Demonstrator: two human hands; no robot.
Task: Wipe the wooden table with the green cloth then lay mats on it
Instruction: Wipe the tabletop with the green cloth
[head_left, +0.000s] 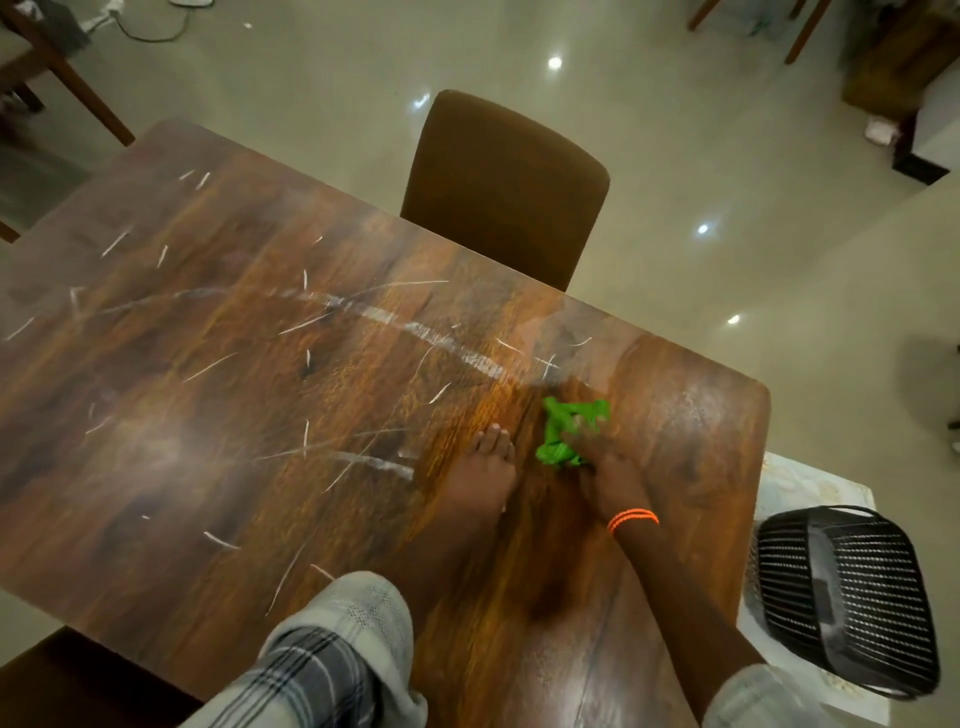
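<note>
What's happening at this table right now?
A person is wiping a wooden table with a green cloth. The right hand presses on the bunched cloth near the table's right end; it is blurred, so the fingers' exact grip is unclear. The left hand rests flat on the wood beside it. Whitish streaks cross the surface. No mats are on the table yet. A brown chair stands at the far side, and a black basket sits off to the right.

Both arms wear pale sleeves (332, 644) crossed with dark plaid stripes, pushed up so the forearms are bare. The right wrist carries a thin orange band (632, 519), seemingly two strands, though blur makes that uncertain.
</note>
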